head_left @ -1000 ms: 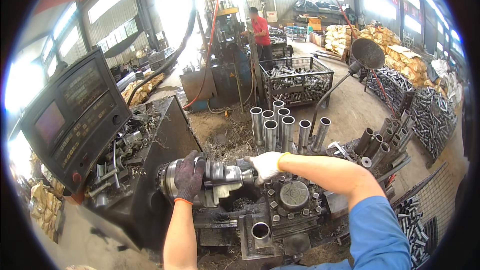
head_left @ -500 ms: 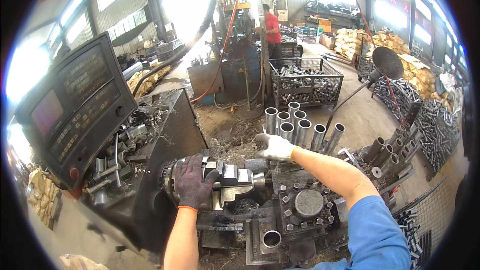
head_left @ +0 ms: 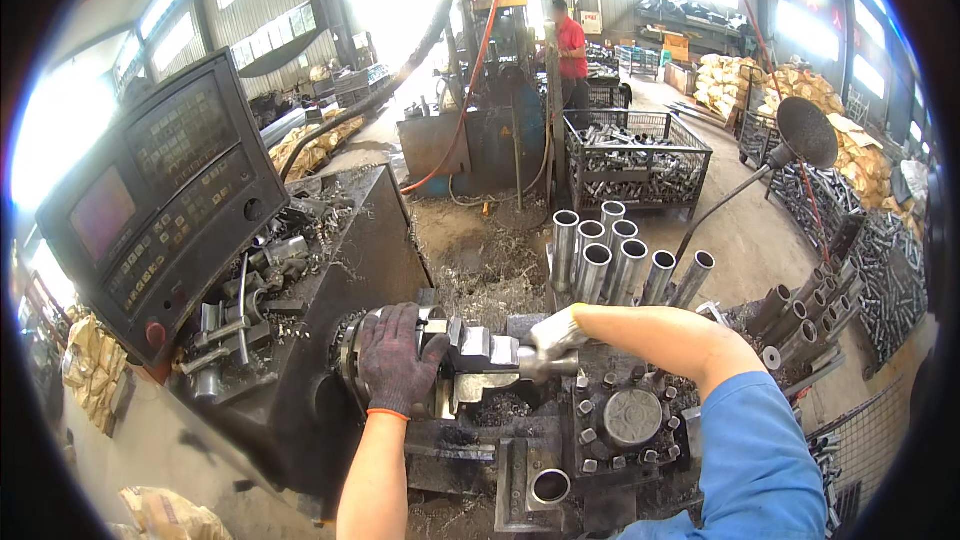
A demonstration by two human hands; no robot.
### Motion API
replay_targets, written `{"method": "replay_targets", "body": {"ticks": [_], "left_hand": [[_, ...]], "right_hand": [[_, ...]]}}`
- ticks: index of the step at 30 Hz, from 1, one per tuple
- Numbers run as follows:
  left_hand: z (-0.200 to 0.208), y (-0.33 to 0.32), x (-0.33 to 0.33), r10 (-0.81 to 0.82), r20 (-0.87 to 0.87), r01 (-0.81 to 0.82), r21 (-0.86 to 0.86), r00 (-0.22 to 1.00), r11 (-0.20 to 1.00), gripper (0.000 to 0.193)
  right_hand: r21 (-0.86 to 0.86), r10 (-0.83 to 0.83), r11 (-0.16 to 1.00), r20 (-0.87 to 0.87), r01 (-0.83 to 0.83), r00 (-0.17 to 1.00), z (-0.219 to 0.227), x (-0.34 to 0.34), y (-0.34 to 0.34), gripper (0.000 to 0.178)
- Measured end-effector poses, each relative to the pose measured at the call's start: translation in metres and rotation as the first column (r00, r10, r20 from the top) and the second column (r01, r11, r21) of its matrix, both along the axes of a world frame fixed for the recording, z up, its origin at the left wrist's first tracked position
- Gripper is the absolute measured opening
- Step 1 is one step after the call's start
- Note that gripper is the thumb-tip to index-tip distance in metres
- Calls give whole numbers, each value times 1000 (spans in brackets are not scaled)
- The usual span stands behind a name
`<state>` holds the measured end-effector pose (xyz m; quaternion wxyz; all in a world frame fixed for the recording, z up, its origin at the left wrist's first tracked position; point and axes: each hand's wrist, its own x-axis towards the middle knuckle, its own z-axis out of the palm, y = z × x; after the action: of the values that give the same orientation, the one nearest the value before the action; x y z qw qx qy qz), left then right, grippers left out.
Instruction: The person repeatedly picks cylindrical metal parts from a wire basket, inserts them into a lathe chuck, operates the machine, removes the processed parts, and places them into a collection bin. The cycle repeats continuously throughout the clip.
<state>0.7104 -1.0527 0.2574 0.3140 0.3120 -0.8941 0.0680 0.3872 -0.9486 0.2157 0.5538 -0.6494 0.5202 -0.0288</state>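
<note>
The dark-knit-gloved left hand [head_left: 402,355] lies over the round steel chuck [head_left: 349,352], thumb apart from fingers, while just right of that chuck — at the silvery cylindrical metal piece [head_left: 551,367] — the white-gloved right hand [head_left: 558,334] has fingers too blurred to tell their grip.

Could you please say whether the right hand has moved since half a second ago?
Yes: judged against the standing metal tubes, the right hand has moved away, toward the person.

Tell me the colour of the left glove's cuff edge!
The cuff edge is orange, seen best in the head view.
</note>
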Motion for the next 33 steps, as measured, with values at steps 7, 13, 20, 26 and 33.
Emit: {"method": "replay_targets", "body": {"ticks": [7, 13, 20, 26, 33], "left_hand": [[3, 1, 0, 10, 21, -10, -2, 1000, 1000, 63], [4, -1, -1, 3, -7, -3, -18, 1000, 1000, 61], [3, 2, -2, 21, -4, -21, 17, 1000, 1000, 64], [3, 5, -3, 50, 3, -50, 15, 999, 999, 66], [3, 3, -1, 66, 11, -67, 53, 998, 996, 65]], "right_hand": [[-84, -74, 995, -220, 56, 973, 9, 22, 15, 51], [-168, 144, 976, 40, -135, 989, -1, -12, 13, 59], [-93, -113, 992, -313, 88, 943, -1, -15, 55, 86], [-349, -188, 936, -600, -43, 777, 43, 17, 70, 69], [-119, -121, 989, -288, 90, 950, 16, 32, 13, 54]]}}
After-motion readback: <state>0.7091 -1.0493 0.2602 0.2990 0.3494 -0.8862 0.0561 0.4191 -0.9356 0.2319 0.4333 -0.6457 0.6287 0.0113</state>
